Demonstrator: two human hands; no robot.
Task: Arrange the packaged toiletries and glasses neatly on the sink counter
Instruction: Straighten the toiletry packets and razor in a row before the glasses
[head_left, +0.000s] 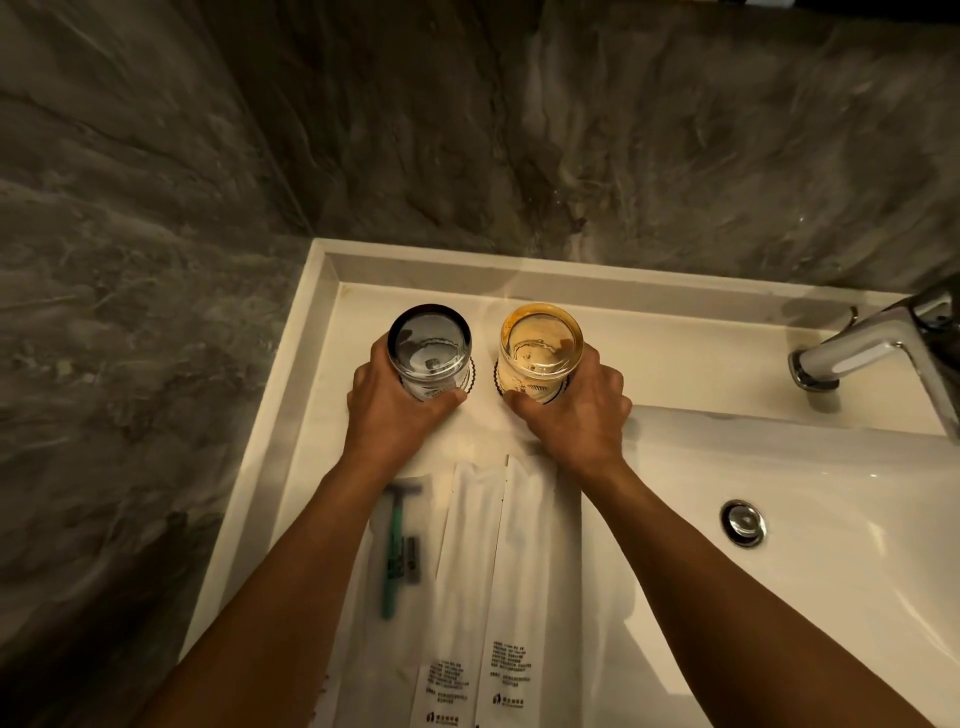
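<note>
1. The grey glass (430, 349) is gripped by the left hand (397, 402) near the counter (675, 353) back edge.
2. The amber glass (540, 345) is gripped by the right hand (576, 410), just beside the grey one.
3. Three toiletry packets (511, 571) are laid side by side toward the front edge, left of the basin (831, 571).

**White bench beside the basin: what lies on it**

White glossy bench (675, 353) with raised rim, set into a corner of grey marbled wall. At the back, side by side and apart: smoky grey drinking glass (431, 351), amber drinking glass (540, 348), each on a scalloped paper coaster. Nearer: clear packet holding green-handled razor (396, 545), then two long white printed sachets (470, 561), edges overlapping.
</note>
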